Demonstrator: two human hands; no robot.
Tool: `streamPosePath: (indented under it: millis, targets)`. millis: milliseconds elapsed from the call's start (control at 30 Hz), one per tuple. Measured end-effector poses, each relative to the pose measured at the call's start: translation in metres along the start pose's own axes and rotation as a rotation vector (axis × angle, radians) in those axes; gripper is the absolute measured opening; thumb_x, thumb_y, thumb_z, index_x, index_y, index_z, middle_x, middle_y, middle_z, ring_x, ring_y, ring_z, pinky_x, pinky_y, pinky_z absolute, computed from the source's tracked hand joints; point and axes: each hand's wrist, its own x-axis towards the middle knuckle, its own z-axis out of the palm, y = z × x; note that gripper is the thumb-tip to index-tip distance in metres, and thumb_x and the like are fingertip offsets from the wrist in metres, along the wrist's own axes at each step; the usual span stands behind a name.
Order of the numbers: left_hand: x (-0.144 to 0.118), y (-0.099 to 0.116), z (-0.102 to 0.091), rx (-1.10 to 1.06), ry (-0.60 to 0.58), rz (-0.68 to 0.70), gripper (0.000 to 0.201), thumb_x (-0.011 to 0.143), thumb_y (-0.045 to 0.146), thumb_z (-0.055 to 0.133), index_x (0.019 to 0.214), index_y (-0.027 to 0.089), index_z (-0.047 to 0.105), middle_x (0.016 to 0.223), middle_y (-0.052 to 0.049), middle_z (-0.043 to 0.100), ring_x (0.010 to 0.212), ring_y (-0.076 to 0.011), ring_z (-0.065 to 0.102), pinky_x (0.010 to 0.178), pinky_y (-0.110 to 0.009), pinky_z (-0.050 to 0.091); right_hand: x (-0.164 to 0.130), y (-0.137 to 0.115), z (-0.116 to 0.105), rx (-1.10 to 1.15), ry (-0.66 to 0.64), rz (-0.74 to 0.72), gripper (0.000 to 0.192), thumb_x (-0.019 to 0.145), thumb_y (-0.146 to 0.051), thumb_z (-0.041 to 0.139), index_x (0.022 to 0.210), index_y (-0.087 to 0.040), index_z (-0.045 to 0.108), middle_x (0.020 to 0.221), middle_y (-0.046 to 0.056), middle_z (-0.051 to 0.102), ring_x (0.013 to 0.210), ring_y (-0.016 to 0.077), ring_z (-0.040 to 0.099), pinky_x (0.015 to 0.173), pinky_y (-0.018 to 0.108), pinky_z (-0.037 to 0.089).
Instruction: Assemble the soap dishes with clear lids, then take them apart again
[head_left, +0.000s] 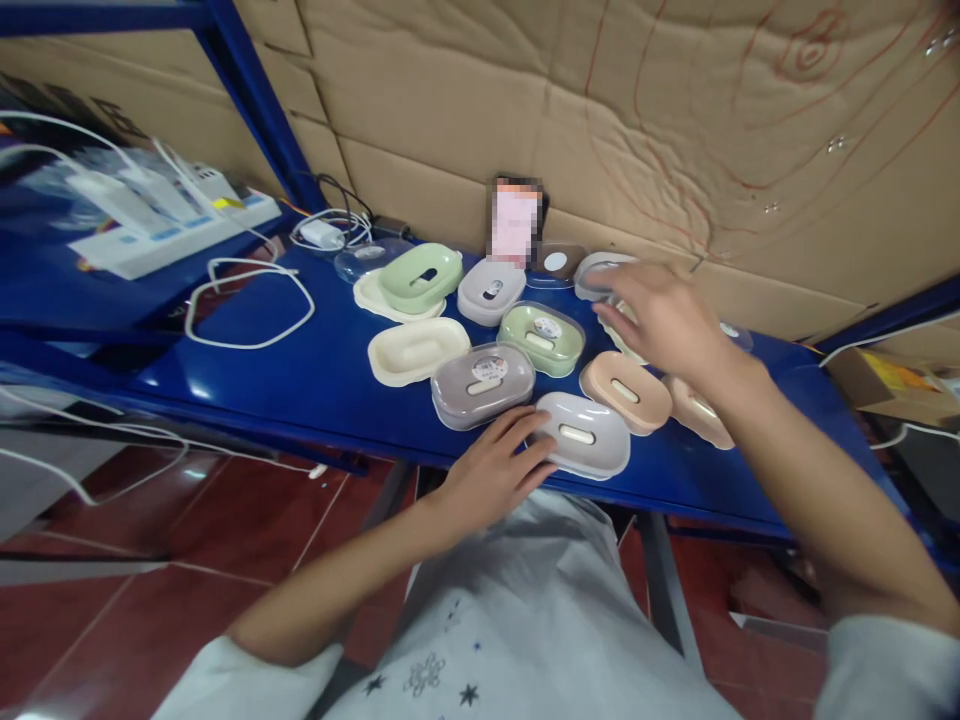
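Several oval soap boxes and their parts lie on the blue table. My left hand [499, 465] rests its spread fingers on the left edge of a grey soap dish [606, 440] with a pale bar in its middle. At the back right, my right hand [660, 310] reaches over a greyish oval piece [596, 268], thumb and fingers apart; it partly covers that piece and a cream tray [621, 325]. A grey soap box with clear lid [482, 385] sits left of my left hand. A peach soap dish [626, 392] lies between my hands.
A lidded green soap box [541, 338], a green dish [424, 278] and a cream tray [418, 350] stand farther back. A phone [516, 220] leans on the cardboard wall [465, 100]. A power strip [172, 235] and a loose white cable [251, 345] lie left.
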Motion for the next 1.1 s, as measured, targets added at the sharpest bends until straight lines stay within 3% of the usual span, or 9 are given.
streamPosePath:
  millis: [100, 200, 267, 333, 467, 667, 800, 933, 1100]
  targets:
    - [-0.001, 0.000, -0.001, 0.006, -0.003, -0.002, 0.019, 0.108, 0.028, 0.064, 0.124, 0.018, 0.068, 0.139, -0.014, 0.068, 0.137, -0.0299, 0.062, 0.116, -0.050, 0.059, 0.080, 0.027, 0.025, -0.111, -0.178, 0.087, 0.081, 0.107, -0.069, 0.020, 0.120, -0.006, 0.070, 0.127, 0.015, 0.079, 0.129, 0.0231, 0.072, 0.113, 0.052, 0.050]
    - [-0.002, -0.001, -0.001, 0.001, 0.001, 0.006, 0.020, 0.107, 0.027, 0.065, 0.124, 0.017, 0.067, 0.140, -0.015, 0.067, 0.137, -0.0302, 0.062, 0.117, -0.050, 0.059, 0.123, 0.038, 0.056, -0.119, -0.196, 0.123, 0.100, 0.102, -0.061, -0.011, 0.094, 0.001, 0.067, 0.106, 0.013, 0.082, 0.118, 0.0161, 0.076, 0.108, 0.046, 0.050]
    - [-0.002, -0.001, 0.000, -0.002, 0.013, 0.012, 0.020, 0.107, 0.027, 0.066, 0.124, 0.016, 0.068, 0.140, -0.015, 0.067, 0.137, -0.0303, 0.062, 0.117, -0.049, 0.059, 0.133, 0.038, 0.072, -0.124, -0.181, 0.134, 0.091, 0.110, -0.051, -0.007, 0.093, 0.001, 0.066, 0.107, 0.015, 0.081, 0.123, 0.0158, 0.074, 0.112, 0.045, 0.047]
    - [-0.001, -0.001, 0.000, 0.002, 0.021, 0.015, 0.020, 0.106, 0.026, 0.066, 0.123, 0.016, 0.068, 0.139, -0.015, 0.067, 0.136, -0.0305, 0.062, 0.117, -0.049, 0.059, 0.134, 0.038, 0.079, -0.138, -0.165, 0.141, 0.062, 0.119, -0.044, 0.024, 0.099, -0.003, 0.067, 0.115, 0.016, 0.081, 0.129, 0.0182, 0.070, 0.117, 0.044, 0.045]
    - [0.000, -0.001, -0.001, 0.019, 0.012, 0.019, 0.019, 0.106, 0.025, 0.066, 0.122, 0.015, 0.068, 0.139, -0.016, 0.067, 0.136, -0.0306, 0.063, 0.118, -0.048, 0.058, 0.125, 0.036, 0.063, -0.181, -0.156, 0.122, 0.030, 0.116, -0.028, 0.044, 0.113, -0.009, 0.067, 0.127, 0.012, 0.076, 0.119, 0.0175, 0.069, 0.112, 0.035, 0.046]
    - [-0.001, 0.001, -0.002, 0.029, 0.029, 0.028, 0.020, 0.107, 0.027, 0.066, 0.123, 0.015, 0.066, 0.137, -0.016, 0.068, 0.135, -0.0308, 0.065, 0.116, -0.049, 0.059, 0.025, -0.008, 0.006, -0.208, 0.075, -0.054, 0.025, 0.112, -0.024, 0.049, 0.125, -0.015, 0.068, 0.121, 0.010, 0.070, 0.106, 0.0225, 0.066, 0.093, 0.037, 0.051]
    - [-0.007, -0.002, 0.003, -0.058, 0.074, -0.055, 0.028, 0.106, 0.031, 0.068, 0.130, 0.020, 0.060, 0.144, -0.016, 0.063, 0.136, -0.0311, 0.066, 0.112, -0.050, 0.062, -0.090, -0.057, 0.013, -0.196, 0.309, -0.197, 0.036, 0.103, -0.012, 0.059, 0.136, -0.023, 0.068, 0.096, 0.005, 0.067, 0.091, 0.0236, 0.065, 0.082, 0.039, 0.052]
    - [-0.010, -0.002, 0.007, -0.172, 0.111, -0.157, 0.049, 0.104, 0.030, 0.071, 0.147, 0.027, 0.048, 0.157, -0.017, 0.054, 0.146, -0.0320, 0.060, 0.114, -0.053, 0.061, -0.153, -0.078, 0.040, 0.019, 0.270, -0.078, 0.044, 0.104, -0.013, 0.060, 0.146, -0.026, 0.062, 0.116, 0.010, 0.069, 0.115, 0.0292, 0.068, 0.096, 0.047, 0.056]
    - [-0.008, -0.002, 0.006, -0.185, 0.055, -0.186, 0.069, 0.105, 0.032, 0.070, 0.163, 0.030, 0.034, 0.162, -0.017, 0.052, 0.151, -0.0331, 0.056, 0.115, -0.053, 0.060, -0.158, -0.081, 0.053, 0.195, 0.022, -0.059, 0.073, 0.105, -0.051, 0.067, 0.169, -0.030, 0.039, 0.162, 0.015, 0.056, 0.155, 0.0372, 0.048, 0.123, 0.064, 0.044]
